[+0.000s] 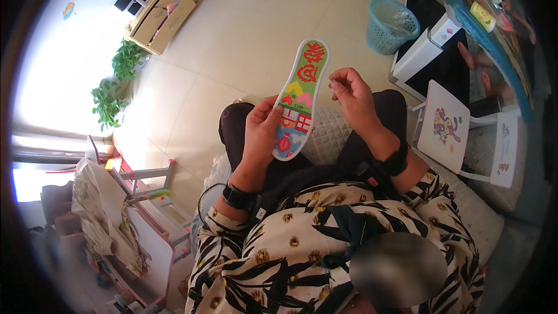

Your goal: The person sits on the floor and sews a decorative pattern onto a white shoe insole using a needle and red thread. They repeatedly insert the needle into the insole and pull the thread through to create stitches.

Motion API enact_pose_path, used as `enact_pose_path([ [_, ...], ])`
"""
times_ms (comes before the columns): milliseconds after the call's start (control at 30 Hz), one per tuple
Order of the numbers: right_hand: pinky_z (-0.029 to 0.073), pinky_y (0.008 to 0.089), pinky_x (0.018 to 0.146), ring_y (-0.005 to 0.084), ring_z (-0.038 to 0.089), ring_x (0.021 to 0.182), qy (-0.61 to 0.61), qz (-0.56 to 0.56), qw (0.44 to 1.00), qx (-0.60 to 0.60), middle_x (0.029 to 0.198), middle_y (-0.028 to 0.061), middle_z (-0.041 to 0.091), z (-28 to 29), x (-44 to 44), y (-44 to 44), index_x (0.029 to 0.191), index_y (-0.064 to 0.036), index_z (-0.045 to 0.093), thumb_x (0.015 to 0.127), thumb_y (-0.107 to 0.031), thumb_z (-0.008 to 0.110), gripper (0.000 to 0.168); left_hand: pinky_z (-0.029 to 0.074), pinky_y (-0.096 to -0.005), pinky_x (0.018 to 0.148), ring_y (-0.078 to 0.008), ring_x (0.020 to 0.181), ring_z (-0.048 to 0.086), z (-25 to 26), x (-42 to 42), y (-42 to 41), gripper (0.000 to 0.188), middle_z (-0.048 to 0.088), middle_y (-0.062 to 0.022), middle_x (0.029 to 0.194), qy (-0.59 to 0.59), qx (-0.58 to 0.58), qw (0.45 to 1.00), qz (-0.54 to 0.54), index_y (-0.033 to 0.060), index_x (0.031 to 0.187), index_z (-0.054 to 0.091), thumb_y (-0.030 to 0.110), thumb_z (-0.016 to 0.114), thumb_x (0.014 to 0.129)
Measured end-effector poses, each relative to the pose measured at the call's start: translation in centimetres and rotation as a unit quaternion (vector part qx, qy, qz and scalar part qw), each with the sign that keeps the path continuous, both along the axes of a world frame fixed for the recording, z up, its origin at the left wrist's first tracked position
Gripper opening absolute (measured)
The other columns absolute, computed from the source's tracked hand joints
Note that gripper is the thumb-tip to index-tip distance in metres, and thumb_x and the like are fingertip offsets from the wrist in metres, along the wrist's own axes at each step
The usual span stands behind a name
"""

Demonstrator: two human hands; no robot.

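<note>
My left hand (pixel 263 133) grips a shoe insole (pixel 304 91) by its left edge, with the thumb on its patterned face. The insole has a white border and a green, red, yellow and blue cross-stitch pattern, and it stands upright over my lap. To the right of the insole, apart from it, my right hand (pixel 354 98) is raised with curled fingers, thumb and forefinger close together. Whether a needle or thread is between them is too small to tell. Below the insole, a quilted cream cover (pixel 329 135) shows between my knees.
A blue mesh wastebasket (pixel 390 28) with a plastic liner stands ahead right, near a table with a blue cover (pixel 479 37). A white child's chair (pixel 444 126) is at the right. Open wooden drawers (pixel 163 30) and green plants are ahead left; a cloth-draped chair is at the left.
</note>
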State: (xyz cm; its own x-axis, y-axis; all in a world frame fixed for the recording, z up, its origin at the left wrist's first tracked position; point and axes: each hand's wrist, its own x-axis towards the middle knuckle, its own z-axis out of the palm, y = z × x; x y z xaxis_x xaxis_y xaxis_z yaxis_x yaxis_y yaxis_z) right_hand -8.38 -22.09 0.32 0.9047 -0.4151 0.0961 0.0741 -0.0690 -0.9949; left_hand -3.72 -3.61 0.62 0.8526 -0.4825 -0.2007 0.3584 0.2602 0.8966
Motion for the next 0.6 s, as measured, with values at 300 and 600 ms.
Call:
enact_pose_path([
  [300, 0.045, 0.0339, 0.059, 0.0247, 0.055, 0.069, -0.221, 0.106, 0.843, -0.478, 0.076, 0.0055, 0.053, 2.0, 0.6, 1.4, 0.074, -0.007, 0.051, 0.069, -0.009, 0.059, 0.010, 0.045, -0.0210, 0.068, -0.0079, 0.076, 0.056, 0.1, -1.0, -1.9, 0.021, 0.060, -0.0062, 0.088, -0.085, 0.078, 0.991, -0.071, -0.0027, 0.103, 0.052, 0.006, 0.047, 0.085],
  [600, 0.043, 0.0258, 0.049, 0.0141, 0.050, 0.052, -0.057, 0.220, 0.972, 0.056, 0.061, 0.0044, 0.047, 4.5, -2.3, 0.6, 0.084, -0.006, 0.042, 0.085, -0.008, 0.045, 0.003, 0.047, -0.0254, 0.069, -0.0132, 0.077, 0.059, -2.4, 2.7, -0.6, 0.019, 0.060, -0.0098, 0.089, -0.089, 0.056, 0.989, 0.101, -0.0035, 0.098, 0.051, 0.002, 0.039, 0.084],
])
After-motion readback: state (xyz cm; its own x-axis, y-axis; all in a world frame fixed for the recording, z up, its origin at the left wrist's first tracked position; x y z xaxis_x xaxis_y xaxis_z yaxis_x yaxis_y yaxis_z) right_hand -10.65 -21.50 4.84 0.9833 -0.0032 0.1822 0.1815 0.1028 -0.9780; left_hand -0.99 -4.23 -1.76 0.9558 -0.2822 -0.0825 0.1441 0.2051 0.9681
